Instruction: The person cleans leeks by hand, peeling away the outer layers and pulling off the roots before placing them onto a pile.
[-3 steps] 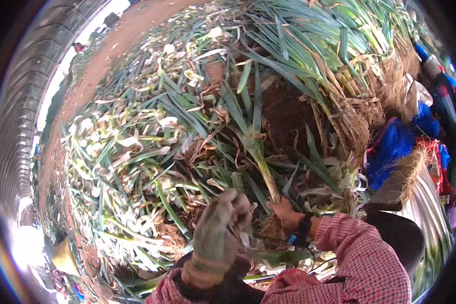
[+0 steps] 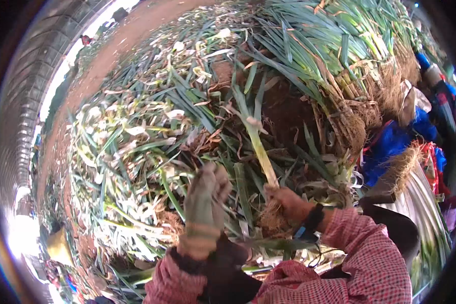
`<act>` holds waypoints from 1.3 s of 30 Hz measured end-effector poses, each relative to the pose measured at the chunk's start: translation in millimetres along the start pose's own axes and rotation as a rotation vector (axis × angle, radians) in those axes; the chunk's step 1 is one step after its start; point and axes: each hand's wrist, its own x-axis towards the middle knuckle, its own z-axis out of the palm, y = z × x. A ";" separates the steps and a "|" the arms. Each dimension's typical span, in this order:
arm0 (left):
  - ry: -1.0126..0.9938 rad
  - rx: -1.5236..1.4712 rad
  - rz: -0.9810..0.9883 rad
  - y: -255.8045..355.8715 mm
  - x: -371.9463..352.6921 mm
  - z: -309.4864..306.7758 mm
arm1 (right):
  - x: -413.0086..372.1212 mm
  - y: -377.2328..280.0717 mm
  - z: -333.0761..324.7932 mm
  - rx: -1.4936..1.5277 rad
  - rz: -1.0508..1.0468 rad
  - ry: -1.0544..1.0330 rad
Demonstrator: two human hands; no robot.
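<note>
My right hand (image 2: 290,205), bare, is wrapped round the lower end of a leek (image 2: 260,152). The stalk slants up and away, pale yellow-green low down and green at the leaves. Brown roots (image 2: 273,219) hang below my fist. A peeled pale sheath (image 2: 256,123) stands off the upper stalk. To the left, my left hand (image 2: 206,197) wears a dirty light glove and is apart from the leek. Its fingers are curled and somewhat blurred; whatever they may hold is hidden.
Stripped leaves and peelings (image 2: 131,172) cover the ground ahead and left. Untrimmed leeks (image 2: 334,66) lie piled at the upper right, roots towards me. Cleaned white leeks (image 2: 423,218) lie at my right, near blue plastic (image 2: 387,152). A dirt path (image 2: 101,66) runs at the far left.
My left hand has moved up and left, away from my right hand. The leek's upper stalk now shows slimmer and paler, with fewer leaves spread round it. My right hand keeps its grip.
</note>
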 end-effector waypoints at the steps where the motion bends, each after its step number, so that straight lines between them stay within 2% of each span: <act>1: 0.042 0.010 0.066 5.0 2.8 -5.1 | -44.4 21.8 0.8 0.015 -0.072 -0.115; 2: 0.074 0.015 0.148 6.0 13.3 -17.3 | -81.7 5.2 16.8 0.047 -0.185 -0.312; 3: 0.047 0.157 0.224 -8.7 37.0 -43.2 | -118.7 -11.0 32.8 0.099 -0.285 -0.515; 4: 0.078 0.181 0.145 -8.3 44.0 -48.7 | -126.8 -4.0 35.3 0.067 -0.298 -0.527; 5: 0.105 0.203 0.064 -7.7 50.9 -53.8 | -133.5 15.6 31.6 0.206 -0.113 -0.731; 6: 0.177 0.105 -0.170 -0.8 51.7 -44.9 | -145.0 30.1 26.7 0.200 -0.015 -0.811; 7: 0.083 -0.029 -0.168 5.0 39.5 -30.3 | -156.4 44.5 21.8 0.186 0.084 -0.886; 8: -0.010 -0.162 -0.178 10.8 27.4 -15.7 | -166.0 46.5 19.6 0.042 0.083 -0.816; 10: -0.308 -0.344 0.076 12.9 23.6 -21.2 | -184.5 50.1 15.2 -0.245 0.109 -0.688; 12: -0.286 -0.283 0.283 16.1 20.5 -25.2 | -154.4 59.2 -9.2 -0.652 -0.121 -0.476; 14: -0.291 -0.276 0.311 25.2 -6.9 -11.1 | -161.7 27.7 38.3 -0.558 -0.459 -0.397; 16: -0.354 -0.384 0.272 14.5 -10.2 -4.2 | -133.4 6.6 50.4 -0.525 -0.686 -0.452; 17: -0.254 -0.367 0.255 12.6 -18.0 5.4 | -137.0 -7.9 75.8 -0.406 -0.740 -0.433; 18: -0.332 -0.305 0.186 22.3 -42.6 13.2 | -135.1 -19.7 96.1 -0.343 -0.791 -0.346; 20: -0.325 -0.185 0.380 6.2 -16.6 5.5 | -126.8 -39.3 123.9 -0.280 -0.885 -0.098; 21: -0.331 -0.186 0.378 -10.9 16.7 -9.0 | -118.5 -43.3 124.2 -0.207 -0.849 -0.111; 22: -0.491 -0.415 0.301 -30.5 60.0 -28.1 | -117.7 -47.8 124.9 -0.204 -0.854 -0.106; 24: -0.650 -0.641 0.214 -35.8 80.2 -34.2 | -114.7 -52.1 126.9 -0.271 -0.801 -0.095; 25: -0.517 -0.354 0.235 -29.2 68.7 -28.6 | -112.9 -52.2 128.4 -0.293 -0.782 -0.090; 26: -0.461 -0.280 0.206 -25.2 57.2 -21.2 | -111.3 -45.0 130.8 -0.483 -0.951 0.137; 28: -0.536 -0.365 0.112 -25.9 46.1 -11.0 | -109.6 -29.9 133.5 -0.874 -1.252 0.609; 29: -0.610 -0.390 0.030 -25.0 43.8 -7.8 | -109.6 -25.4 133.1 -0.878 -1.247 0.608; 30: -0.085 0.254 0.237 -17.4 23.3 3.9 | -110.0 -21.1 132.8 -0.855 -1.330 0.615; 31: -0.099 -0.028 0.212 -30.2 34.5 -6.0 | -110.8 -17.8 132.7 -0.829 -1.410 0.620; 32: -0.108 -0.310 0.188 -41.2 43.8 -14.6 | -111.7 -17.5 131.6 -0.832 -1.401 0.616; 33: -0.125 -0.006 0.458 -59.2 56.0 -27.9 | -112.5 -20.7 129.6 -0.758 -1.362 0.650; 34: -0.095 0.013 0.389 -43.4 35.6 -14.7 | -112.6 -24.4 126.8 -0.681 -1.323 0.686; 36: -0.041 0.046 0.250 -9.8 -7.3 13.1 | -104.4 -28.1 117.5 -0.746 -1.373 0.746; 37: -0.131 0.202 0.586 -18.5 3.2 9.0 | -102.8 -29.9 116.2 -0.361 -1.154 0.596; 38: -0.229 0.164 0.600 -25.3 17.3 3.1 | -101.4 -30.9 114.4 0.004 -0.910 0.438; 39: -0.328 0.125 0.608 -32.4 31.5 -3.0 | -102.0 -33.2 113.7 0.220 -0.862 0.315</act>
